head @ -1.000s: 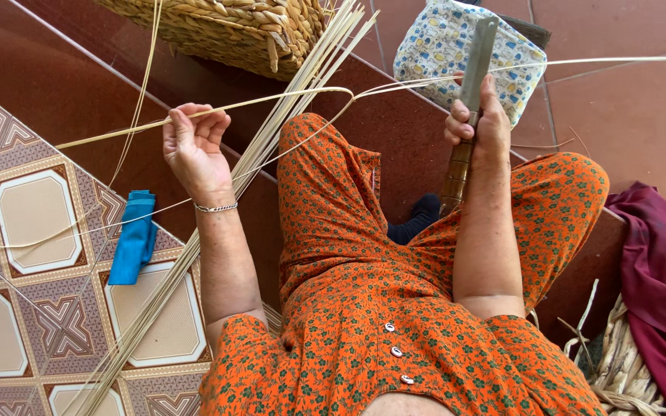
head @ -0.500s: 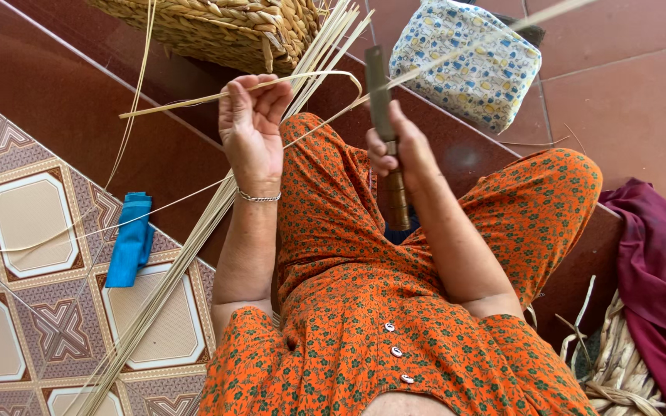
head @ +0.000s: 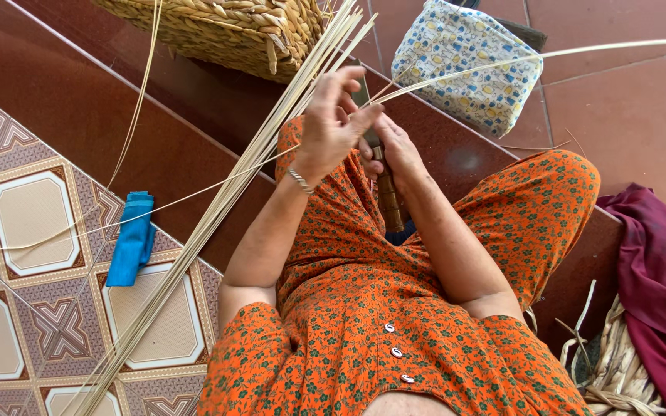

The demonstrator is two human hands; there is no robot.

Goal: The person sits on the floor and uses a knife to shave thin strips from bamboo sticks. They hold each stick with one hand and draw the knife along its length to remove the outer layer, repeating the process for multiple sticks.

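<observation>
Since the earlier frames, both hands have come together: one second ago they were far apart with the strip stretched between them, and now they meet above the lap. From my remote seat I see the left hand (head: 333,123) raised with its fingers pinched on a thin pale cane strip (head: 518,60), which runs out to the right over the patterned cushion (head: 464,65). The right hand (head: 395,146) is closed around a knife with a wooden handle (head: 388,196), the blade mostly hidden behind the fingers; I cannot tell whether the edge touches the strip.

My judgement is that the work is in the middle. One strip is under the knife, and a long bundle of cane strips (head: 217,208) lies across the tiled floor (head: 25,208) beside the left knee, touching the woven basket (head: 225,27) at its far end. Loose thin strands (head: 136,100) curve over the step near the blue cloth (head: 132,239). How many strips are finished I cannot say.
</observation>
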